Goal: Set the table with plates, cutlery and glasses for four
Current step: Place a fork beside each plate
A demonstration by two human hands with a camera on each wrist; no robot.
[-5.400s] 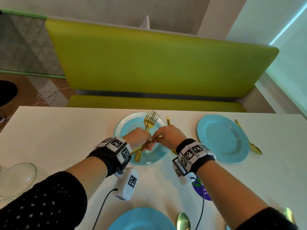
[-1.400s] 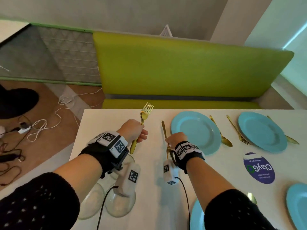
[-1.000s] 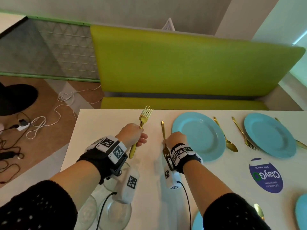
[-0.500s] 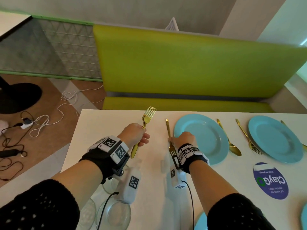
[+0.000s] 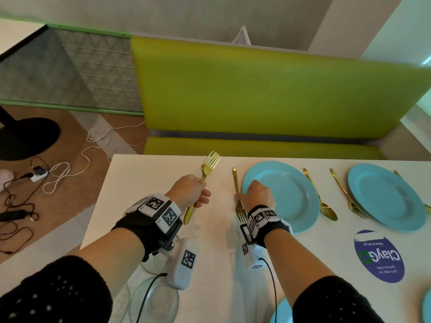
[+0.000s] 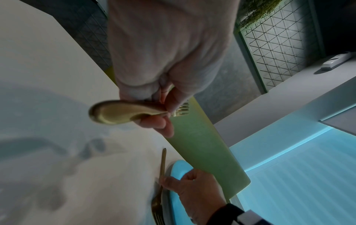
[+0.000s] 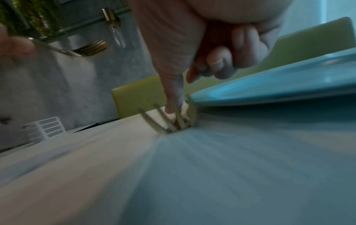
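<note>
My left hand (image 5: pixel 193 194) grips a small bunch of gold forks (image 5: pixel 210 162) by the handles and holds them above the white table (image 5: pixel 144 197), tines up and away from me. My right hand (image 5: pixel 251 194) pinches a single gold fork (image 5: pixel 236 183) that lies flat on the table. That fork lies just off the left rim of a blue plate (image 5: pixel 286 194), tines toward me. In the right wrist view a fingertip (image 7: pixel 172 105) presses on this fork (image 7: pixel 165 120) beside the plate (image 7: pixel 269 88).
A gold spoon (image 5: pixel 323 201) and another fork (image 5: pixel 347 199) lie between this plate and a second blue plate (image 5: pixel 387 197). Glass bowls (image 5: pixel 156 301) stand at the near left under my left arm. A round purple sticker (image 5: pixel 379 257) and a green bench (image 5: pixel 268 89) are in view.
My right hand took one fork from the bunch and laid it down left of the plate, then slid it closer to the rim. My left hand stays raised with the other forks.
</note>
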